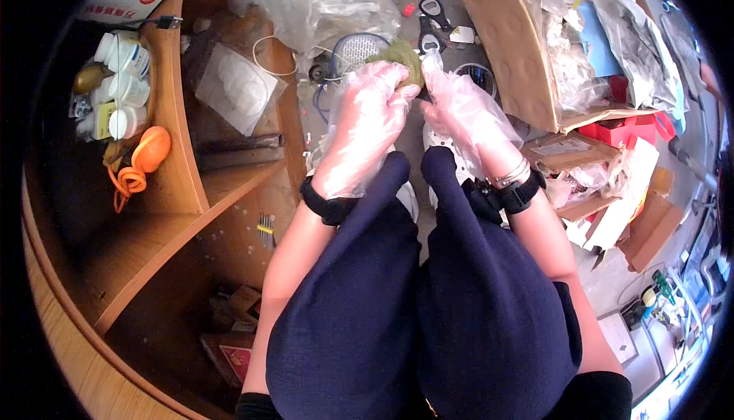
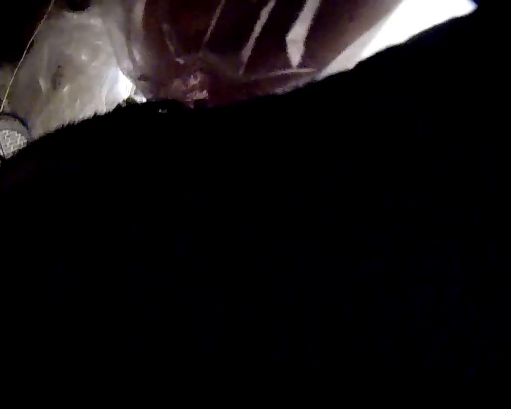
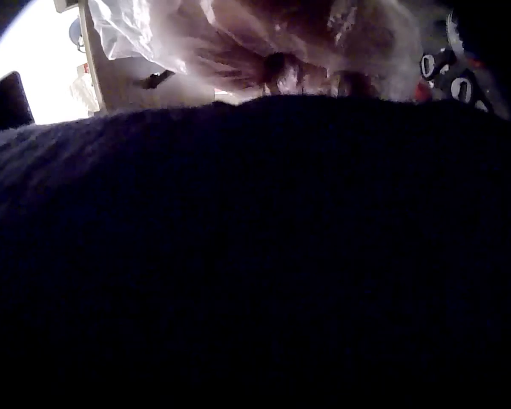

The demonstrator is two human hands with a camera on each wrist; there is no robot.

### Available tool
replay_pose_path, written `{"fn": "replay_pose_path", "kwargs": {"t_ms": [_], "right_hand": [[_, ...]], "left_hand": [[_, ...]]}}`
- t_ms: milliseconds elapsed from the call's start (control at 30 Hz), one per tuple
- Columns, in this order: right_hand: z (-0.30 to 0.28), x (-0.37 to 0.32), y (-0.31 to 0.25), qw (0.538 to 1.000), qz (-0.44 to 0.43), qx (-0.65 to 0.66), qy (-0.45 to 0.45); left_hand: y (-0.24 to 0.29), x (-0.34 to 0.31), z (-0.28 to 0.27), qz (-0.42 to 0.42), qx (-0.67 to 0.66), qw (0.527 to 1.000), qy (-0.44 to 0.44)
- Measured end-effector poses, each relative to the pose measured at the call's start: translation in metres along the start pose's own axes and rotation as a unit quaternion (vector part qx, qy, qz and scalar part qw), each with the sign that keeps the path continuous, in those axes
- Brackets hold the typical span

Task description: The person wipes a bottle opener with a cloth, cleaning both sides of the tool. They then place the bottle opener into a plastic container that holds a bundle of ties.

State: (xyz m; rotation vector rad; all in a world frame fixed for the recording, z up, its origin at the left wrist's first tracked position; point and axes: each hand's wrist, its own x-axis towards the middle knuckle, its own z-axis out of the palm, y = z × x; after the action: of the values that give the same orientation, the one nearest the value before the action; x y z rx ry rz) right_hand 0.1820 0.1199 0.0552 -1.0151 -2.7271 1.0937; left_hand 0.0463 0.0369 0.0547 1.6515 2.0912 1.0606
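Observation:
Both hands wear thin clear plastic gloves and are close together past the knees in the head view. My left hand (image 1: 370, 112) holds a crumpled olive-green piece (image 1: 404, 55), which shows above its fingers and thumb. Right beside it is my right hand (image 1: 468, 107), its fingertips at the piece's right edge; I cannot tell whether they pinch it. Loose glove film sticks up past those fingertips. In the left wrist view dark fabric hides most of the gloved hand (image 2: 238, 43). Dark cloth likewise fills the lower right wrist view, below the gloved fingers (image 3: 281, 72).
A wooden shelf unit (image 1: 183, 114) stands at the left, with white bottles (image 1: 126, 84) and an orange bulb with a coiled cord (image 1: 153, 149). Clear plastic bags (image 1: 313, 0) lie ahead, near black-handled tools (image 1: 430, 26). An open cardboard box (image 1: 508, 45) stands at the right.

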Motion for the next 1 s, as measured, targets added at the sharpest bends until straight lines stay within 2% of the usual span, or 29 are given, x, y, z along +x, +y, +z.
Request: {"fn": "replay_pose_path", "kwargs": {"t_ms": [33,67,133,200,267,300,400,433,500,533,600,667,733,767,800,833,867,933,1000], "right_hand": [[-0.001,0.0,0.002,0.999,-0.005,-0.013,-0.04],[0.004,0.001,0.005,0.999,-0.004,-0.013,-0.04],[0.018,0.002,0.014,0.996,-0.09,0.008,0.017],[0.011,0.001,0.007,0.994,-0.096,-0.043,0.012],[0.009,0.003,0.007,0.999,-0.016,-0.003,-0.041],[0.019,0.003,0.014,0.999,-0.042,-0.008,0.008],[0.02,0.002,0.019,0.998,-0.057,0.015,0.015],[0.023,0.002,0.021,0.998,-0.057,0.016,0.016],[0.029,0.002,0.019,0.984,-0.079,0.077,0.138],[0.028,0.001,0.019,0.984,-0.081,0.078,0.138],[0.013,0.0,0.008,0.997,-0.023,0.046,0.065],[0.011,0.0,0.009,0.995,-0.023,0.064,0.073],[0.005,-0.001,0.008,0.993,-0.02,0.082,0.08],[-0.003,-0.001,0.003,0.917,0.091,0.388,0.0],[-0.008,-0.002,0.001,0.733,0.19,0.649,-0.079],[-0.004,-0.005,0.0,0.777,0.125,0.615,-0.045],[-0.007,-0.004,0.001,0.777,0.127,0.615,-0.043],[-0.014,0.001,0.001,0.71,0.177,0.681,-0.038],[-0.011,0.001,-0.002,0.703,0.177,0.689,-0.018]], "left_hand": [[-0.003,0.001,-0.001,0.014,0.013,1.0,-0.001],[-0.004,0.001,-0.001,0.028,0.025,0.999,-0.002],[-0.003,0.001,0.002,0.004,0.009,1.0,0.027],[-0.003,0.002,0.005,-0.018,0.019,0.996,0.085],[-0.003,0.001,0.004,-0.026,0.009,0.998,0.054],[-0.003,0.0,0.005,-0.015,-0.007,0.999,0.028],[-0.003,0.0,0.002,-0.025,-0.044,0.999,-0.019],[-0.004,0.003,-0.001,-0.006,-0.018,0.998,-0.052],[-0.003,0.005,-0.005,0.01,0.009,0.996,-0.086],[-0.003,0.006,-0.006,0.015,0.051,0.993,-0.108],[-0.004,0.006,-0.007,0.019,0.093,0.987,-0.13],[-0.011,-0.001,-0.005,0.058,0.156,0.984,-0.062],[-0.026,-0.004,-0.006,0.05,0.238,0.966,-0.083],[-0.031,-0.01,-0.007,0.045,0.251,0.965,-0.066],[-0.04,-0.014,-0.007,0.041,0.242,0.969,-0.013],[-0.047,-0.018,-0.006,-0.012,0.225,0.974,0.018],[-0.045,-0.019,-0.01,-0.068,0.208,0.975,0.048],[-0.04,-0.019,-0.019,-0.268,0.04,0.962,0.039],[-0.052,-0.021,-0.02,-0.237,-0.129,0.958,0.101]]}}
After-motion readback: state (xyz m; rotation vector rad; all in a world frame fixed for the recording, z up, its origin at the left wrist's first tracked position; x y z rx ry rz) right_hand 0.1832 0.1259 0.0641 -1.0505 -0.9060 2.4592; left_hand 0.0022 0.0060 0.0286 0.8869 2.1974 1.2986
